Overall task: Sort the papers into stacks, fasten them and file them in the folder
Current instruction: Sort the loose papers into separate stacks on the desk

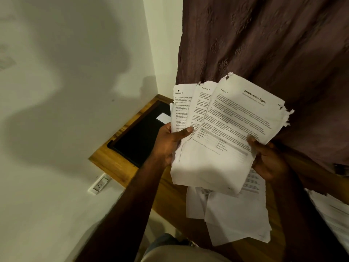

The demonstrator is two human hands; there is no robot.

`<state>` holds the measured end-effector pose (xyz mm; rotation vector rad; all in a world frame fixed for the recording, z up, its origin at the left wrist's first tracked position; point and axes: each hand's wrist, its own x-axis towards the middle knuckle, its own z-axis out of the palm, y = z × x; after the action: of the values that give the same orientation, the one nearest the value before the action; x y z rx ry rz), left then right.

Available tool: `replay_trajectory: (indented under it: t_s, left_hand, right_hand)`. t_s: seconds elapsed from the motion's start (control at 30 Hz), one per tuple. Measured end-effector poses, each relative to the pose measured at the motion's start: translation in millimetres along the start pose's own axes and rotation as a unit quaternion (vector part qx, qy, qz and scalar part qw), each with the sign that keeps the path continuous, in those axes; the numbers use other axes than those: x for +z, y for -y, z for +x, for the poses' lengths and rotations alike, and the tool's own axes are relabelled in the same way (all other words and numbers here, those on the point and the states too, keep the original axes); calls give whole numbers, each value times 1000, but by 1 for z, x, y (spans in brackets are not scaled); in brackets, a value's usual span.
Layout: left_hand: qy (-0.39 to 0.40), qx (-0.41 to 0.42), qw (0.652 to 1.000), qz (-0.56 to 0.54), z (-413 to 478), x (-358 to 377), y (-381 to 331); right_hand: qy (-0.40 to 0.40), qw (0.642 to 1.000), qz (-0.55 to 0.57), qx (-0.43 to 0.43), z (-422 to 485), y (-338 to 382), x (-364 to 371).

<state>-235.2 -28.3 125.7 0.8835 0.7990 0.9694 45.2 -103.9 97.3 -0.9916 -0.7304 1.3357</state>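
White, torn-cornered printed sheets point(232, 127) fan out, pinched by the left hand point(168, 144) and gripped by the right hand point(270, 161); sorting seems underway, next squaring them for fastening.

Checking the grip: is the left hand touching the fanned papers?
Touching. In the head view the left hand pinches the fanned papers, thumb across their front.

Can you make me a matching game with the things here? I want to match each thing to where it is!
Things: 1 fanned papers; 2 black folder; 3 loose papers; 4 wall socket.
Places: A on the wall; B held by the left hand and right hand; C flat at the far corner of the table; D on the table, below the held sheets.
Pairs: 1-B, 2-C, 3-D, 4-A.
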Motion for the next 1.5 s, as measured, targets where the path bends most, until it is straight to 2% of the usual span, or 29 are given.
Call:
replay_trajectory:
  t_s: [0.23, 0.33, 0.43, 0.6, 0.67, 0.9, 1.03, 1.07, 1.1, 1.17, 1.23, 1.27, 1.33, 1.4, 1.5]
  left_hand:
    - [-25, 39, 999, -17, -1, 6, -3]
    - [-103, 91, 990, 22, -2, 13, -4]
    - [-173, 184, 961, 115, -5, 18, -3]
    - [-169, 301, 897, 275, -2, 19, -1]
    - [-171, 318, 878, 313, 2, 16, 2]
    - [-215, 337, 854, 333, 3, 29, -6]
    - [-174, 363, 818, 412, 10, 23, -4]
    - [-155, 361, 820, 417, 13, 22, -4]
    - [-136, 337, 839, 405, 15, 22, -5]
    - [-95, 220, 921, 307, 16, 28, -11]
    - [-41, 128, 973, 190, 18, 29, -15]
    - [-17, 108, 979, 172, 18, 32, -17]
    - [-2, 125, 963, 237, 19, 35, -20]
    - [-18, 151, 945, 288, 20, 37, -19]
    - [-45, 156, 951, 264, 18, 43, -20]
  right_hand:
    - [-1, 1000, 15, -22, -2, -2, 9]
    - [-11, 999, 16, -36, -1, -6, 11]
    - [-27, 998, 27, -45, 0, -9, 12]
    - [-40, 997, 39, -50, -2, -8, 14]
    - [-44, 997, 41, -51, -3, -5, 15]
    - [-43, 997, 45, -49, 0, 1, 10]
    - [-42, 997, 43, -51, 3, 5, 9]
    - [-42, 997, 41, -51, 4, 6, 9]
    - [-40, 997, 39, -51, 5, 8, 8]
    - [-37, 997, 33, -51, 8, 11, 6]
    - [-42, 997, 30, -51, 10, 13, 5]
    - [-44, 997, 28, -53, 10, 14, 4]
    - [-42, 997, 21, -53, 9, 15, 5]
    - [-43, 998, 20, -51, 7, 16, 4]
    - [-49, 997, 21, -47, 4, 20, 0]
